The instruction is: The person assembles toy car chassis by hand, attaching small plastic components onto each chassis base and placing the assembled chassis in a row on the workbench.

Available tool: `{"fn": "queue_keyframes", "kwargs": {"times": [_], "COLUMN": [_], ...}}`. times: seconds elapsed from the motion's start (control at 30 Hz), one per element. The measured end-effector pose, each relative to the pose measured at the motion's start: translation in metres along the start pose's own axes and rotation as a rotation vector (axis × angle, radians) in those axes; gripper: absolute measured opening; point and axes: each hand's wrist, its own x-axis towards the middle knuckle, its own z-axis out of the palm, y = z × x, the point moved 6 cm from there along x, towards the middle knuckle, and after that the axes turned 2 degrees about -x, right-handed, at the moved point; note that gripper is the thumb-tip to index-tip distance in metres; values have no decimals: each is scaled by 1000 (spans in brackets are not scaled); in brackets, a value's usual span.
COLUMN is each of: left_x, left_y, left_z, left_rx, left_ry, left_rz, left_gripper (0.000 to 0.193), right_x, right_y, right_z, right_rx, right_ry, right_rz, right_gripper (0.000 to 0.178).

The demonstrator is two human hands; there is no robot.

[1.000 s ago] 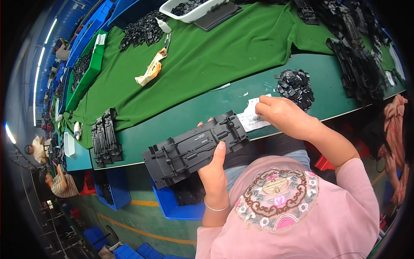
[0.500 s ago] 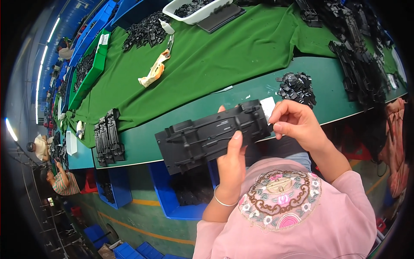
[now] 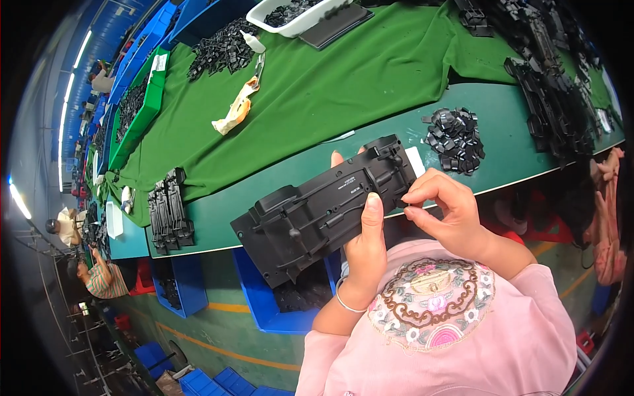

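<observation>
Housing (image 3: 320, 208), black, gripped in left hand (image 3: 367, 256), right-hand fingers (image 3: 432, 189) at its end

Open way: over the cloth (image 3: 343, 86), between wrap (image 3: 230, 122) and small pile (image 3: 454, 138).
In the way: small pile, beyond my right hand (image 3: 449, 208); black part (image 3: 320, 204), aslant in my left hand (image 3: 365, 256) over the table (image 3: 212, 214) edge; frames (image 3: 170, 211), side by side on the left; heap of longer parts (image 3: 555, 109), on the right.
</observation>
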Motion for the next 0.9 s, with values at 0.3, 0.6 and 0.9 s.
{"fn": "queue_keyframes", "kwargs": {"times": [0.3, 0.6, 0.9], "left_x": [1, 2, 1], "left_y": [1, 4, 8], "left_z": [-1, 4, 6], "left_rx": [97, 150, 302], "left_ry": [-9, -76, -90], "left_rz": [59, 136, 227], "left_gripper": [59, 59, 63], "right_x": [4, 4, 6], "right_y": [-8, -11, -12], "right_z": [1, 2, 2], "right_rx": [-170, -261, -272], "right_ry": [7, -9, -82], "right_rz": [-81, -146, -122], "right_gripper": [20, 21, 18]}}
